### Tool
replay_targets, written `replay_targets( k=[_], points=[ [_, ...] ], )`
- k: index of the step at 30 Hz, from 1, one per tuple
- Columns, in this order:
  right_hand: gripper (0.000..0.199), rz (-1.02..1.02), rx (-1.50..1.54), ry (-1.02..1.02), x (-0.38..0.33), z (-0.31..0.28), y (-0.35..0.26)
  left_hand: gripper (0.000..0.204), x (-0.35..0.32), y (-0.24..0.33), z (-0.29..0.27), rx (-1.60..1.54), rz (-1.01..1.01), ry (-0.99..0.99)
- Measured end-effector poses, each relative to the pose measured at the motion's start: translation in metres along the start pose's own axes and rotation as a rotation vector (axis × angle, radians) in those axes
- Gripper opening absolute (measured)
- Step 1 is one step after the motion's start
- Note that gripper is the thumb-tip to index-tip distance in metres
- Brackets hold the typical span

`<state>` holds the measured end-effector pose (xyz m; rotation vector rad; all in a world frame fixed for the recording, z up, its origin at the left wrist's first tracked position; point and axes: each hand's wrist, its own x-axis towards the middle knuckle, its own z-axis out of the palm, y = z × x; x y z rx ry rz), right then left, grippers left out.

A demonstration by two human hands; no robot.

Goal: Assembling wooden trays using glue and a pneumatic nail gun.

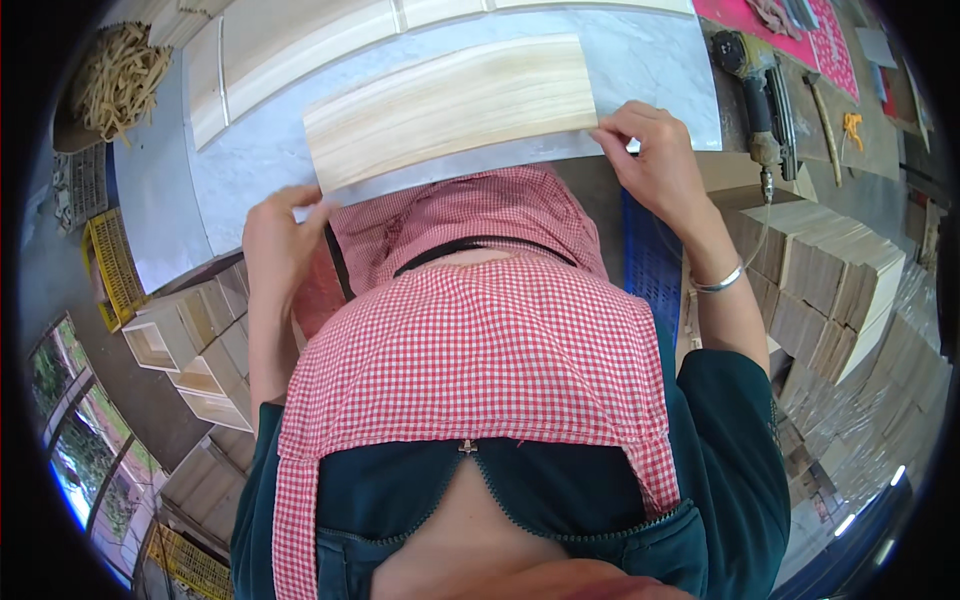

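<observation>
A pale, thin wooden board [450,105] with a straight grain lies lengthwise before me, over the grey marbled tabletop [250,190]. My left hand [283,238] is at its near left corner, thumb and fingers closed on the edge. At the near right corner, the thumb and fingertips of my right hand [655,160] pinch the other end. Whether the board rests flat or is lifted slightly cannot be told.
More pale boards [310,45] lie along the table's far side. A nail gun [755,100] with a hose lies at the right, above stacked wooden pieces [820,270]. Open wooden boxes [205,340] are stacked at the left, near a yellow crate [110,262] and a bundle of wood strips [122,80].
</observation>
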<state>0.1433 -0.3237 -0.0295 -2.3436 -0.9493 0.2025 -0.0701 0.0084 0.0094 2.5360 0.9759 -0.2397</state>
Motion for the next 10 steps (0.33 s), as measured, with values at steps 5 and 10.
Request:
replay_targets(
  k=[5,10],
  points=[
    [0.012,0.14,0.163,0.107,0.013,0.0,0.003,0.034,-0.002,0.053,-0.024,0.167,-0.163,-0.195],
    [0.021,0.132,0.208,0.352,0.036,0.032,-0.002,0.036,0.022,0.094,0.029,0.096,0.82,0.153]
  ],
)
